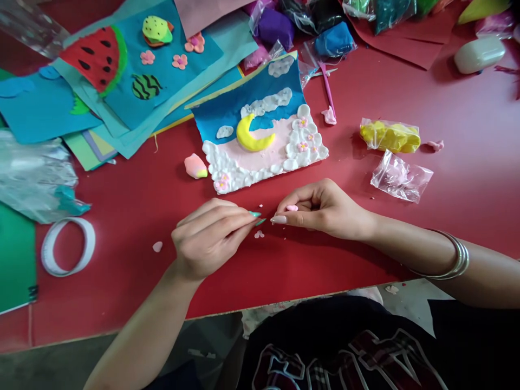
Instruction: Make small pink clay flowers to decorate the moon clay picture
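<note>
My left hand (pixel 213 233) is closed in a pinch, its green-nailed fingertips together; anything between them is too small to make out. Facing it, my right hand (pixel 325 211) holds a small piece of pink clay (pixel 292 208) in its curled fingers, thumb and index tips nearly touching. Small pink petals (pixel 259 234) lie on the red table just below the fingertips, and a pale pink piece (pixel 157 246) lies left of my left hand. Beyond both hands is a clay picture (pixel 260 141) with a yellow moon (pixel 254 138), white clouds and pink flowers.
A pink clay lump (pixel 195 166) sits left of the picture. Bagged yellow clay (pixel 390 135) and bagged pink clay (pixel 401 176) lie at right. A white tape ring (pixel 68 247) is at left. Decorated blue sheets (pixel 134 108) and more clay bags (pixel 276 27) are at the back.
</note>
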`<action>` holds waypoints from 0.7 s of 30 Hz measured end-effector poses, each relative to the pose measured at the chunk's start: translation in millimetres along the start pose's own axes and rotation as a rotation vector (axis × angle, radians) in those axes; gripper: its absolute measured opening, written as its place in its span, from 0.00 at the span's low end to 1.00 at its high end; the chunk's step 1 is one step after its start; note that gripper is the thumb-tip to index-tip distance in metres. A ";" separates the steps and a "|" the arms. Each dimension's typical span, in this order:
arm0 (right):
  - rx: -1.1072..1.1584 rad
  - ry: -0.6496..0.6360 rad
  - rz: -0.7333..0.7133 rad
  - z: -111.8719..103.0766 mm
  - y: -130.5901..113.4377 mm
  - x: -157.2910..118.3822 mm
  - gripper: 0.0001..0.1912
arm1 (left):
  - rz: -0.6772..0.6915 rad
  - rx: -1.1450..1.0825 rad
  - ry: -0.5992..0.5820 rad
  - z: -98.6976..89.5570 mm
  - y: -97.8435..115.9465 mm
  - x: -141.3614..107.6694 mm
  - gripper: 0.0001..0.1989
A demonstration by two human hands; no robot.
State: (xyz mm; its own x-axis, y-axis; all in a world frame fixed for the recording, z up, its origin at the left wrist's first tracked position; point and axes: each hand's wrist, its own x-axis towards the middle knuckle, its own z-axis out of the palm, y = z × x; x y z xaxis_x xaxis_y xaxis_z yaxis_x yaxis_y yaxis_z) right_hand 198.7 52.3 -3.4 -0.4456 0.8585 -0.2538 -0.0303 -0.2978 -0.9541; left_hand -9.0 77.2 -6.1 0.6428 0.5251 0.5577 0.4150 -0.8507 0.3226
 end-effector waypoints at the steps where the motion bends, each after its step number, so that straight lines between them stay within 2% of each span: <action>1: 0.003 -0.002 0.000 0.0 -0.4 0.0 0.20 | -0.001 0.016 0.005 0.0 -0.6 -0.5 0.08; 9: 0.021 -0.012 0.016 0.2 -2.8 -1.0 0.20 | 0.018 -0.030 -0.028 -3.2 0.8 -1.4 0.08; 15: 0.013 -0.006 0.024 0.3 -3.6 -1.8 0.18 | -0.008 -0.179 -0.234 -15.7 0.2 -4.8 0.06; 21: 0.008 -0.003 0.016 0.5 -4.1 -2.1 0.14 | -0.035 -0.253 -0.251 -20.3 3.6 -7.1 0.06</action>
State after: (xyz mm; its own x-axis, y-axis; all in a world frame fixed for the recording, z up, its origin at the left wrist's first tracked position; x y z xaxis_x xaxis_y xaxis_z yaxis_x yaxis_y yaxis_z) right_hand 199.3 51.5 1.1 -0.4486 0.8525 -0.2683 -0.0302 -0.3146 -0.9488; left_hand -25.2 69.9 6.6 0.7820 0.5170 0.3481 0.2874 -0.7947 0.5346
